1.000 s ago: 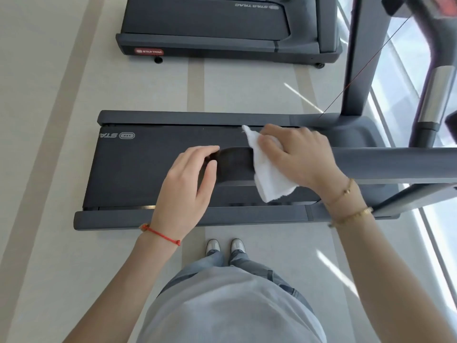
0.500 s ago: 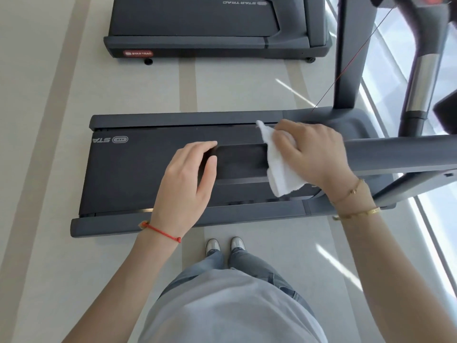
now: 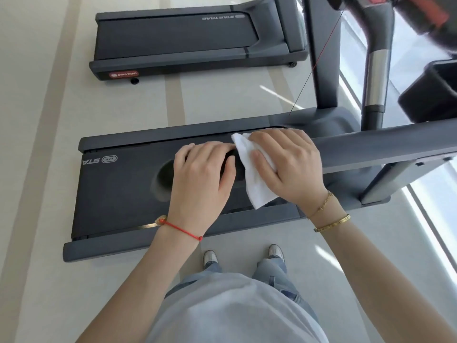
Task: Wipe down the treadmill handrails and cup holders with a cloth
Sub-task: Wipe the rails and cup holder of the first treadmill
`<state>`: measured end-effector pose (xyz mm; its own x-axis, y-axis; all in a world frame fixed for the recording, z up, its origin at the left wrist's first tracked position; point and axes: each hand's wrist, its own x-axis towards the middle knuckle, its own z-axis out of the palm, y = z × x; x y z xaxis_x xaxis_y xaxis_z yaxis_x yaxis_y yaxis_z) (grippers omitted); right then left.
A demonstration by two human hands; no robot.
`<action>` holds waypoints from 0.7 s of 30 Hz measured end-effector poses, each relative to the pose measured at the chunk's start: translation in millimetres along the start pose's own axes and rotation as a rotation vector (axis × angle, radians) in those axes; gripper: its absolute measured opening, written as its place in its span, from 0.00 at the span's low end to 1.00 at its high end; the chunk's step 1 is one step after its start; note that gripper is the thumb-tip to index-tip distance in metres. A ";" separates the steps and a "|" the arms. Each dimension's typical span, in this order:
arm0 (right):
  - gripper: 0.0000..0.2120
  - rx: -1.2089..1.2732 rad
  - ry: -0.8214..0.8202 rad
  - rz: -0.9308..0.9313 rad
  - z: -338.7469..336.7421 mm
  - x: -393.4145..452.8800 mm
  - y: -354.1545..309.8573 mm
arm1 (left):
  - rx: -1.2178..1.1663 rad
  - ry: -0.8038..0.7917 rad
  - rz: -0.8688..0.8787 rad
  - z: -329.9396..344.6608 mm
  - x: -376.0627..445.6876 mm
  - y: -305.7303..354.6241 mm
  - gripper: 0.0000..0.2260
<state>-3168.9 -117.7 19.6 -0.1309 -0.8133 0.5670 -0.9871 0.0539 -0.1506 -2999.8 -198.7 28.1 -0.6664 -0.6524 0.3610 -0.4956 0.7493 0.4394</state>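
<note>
Right grip: the right hand (image 3: 288, 164) curls over the handrail (image 3: 385, 147), pressing the white cloth (image 3: 256, 177) against it.
Left grip: the left hand (image 3: 201, 175) wraps the handrail's left end, just beside the cloth.
Cloth: draped over the rail, lower edge hanging on the near side.
Below: treadmill belt (image 3: 118, 191).
Far: second treadmill (image 3: 188, 40).
</note>
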 end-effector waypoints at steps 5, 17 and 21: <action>0.15 -0.026 0.003 0.046 -24.7 -17.5 56.8 | -0.002 -0.010 0.005 26.6 16.5 38.7 0.11; 0.10 -0.096 0.045 0.063 -92.3 -75.1 221.2 | -0.051 -0.018 0.013 116.1 62.7 168.9 0.10; 0.10 -0.104 -0.053 0.186 -124.0 -80.6 268.4 | -0.027 -0.004 -0.006 142.3 76.1 205.7 0.10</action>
<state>-3434.7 34.1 33.8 -0.3090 -0.8130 0.4935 -0.9511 0.2630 -0.1621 -3231.8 -78.0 28.8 -0.6654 -0.6565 0.3553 -0.4843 0.7418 0.4638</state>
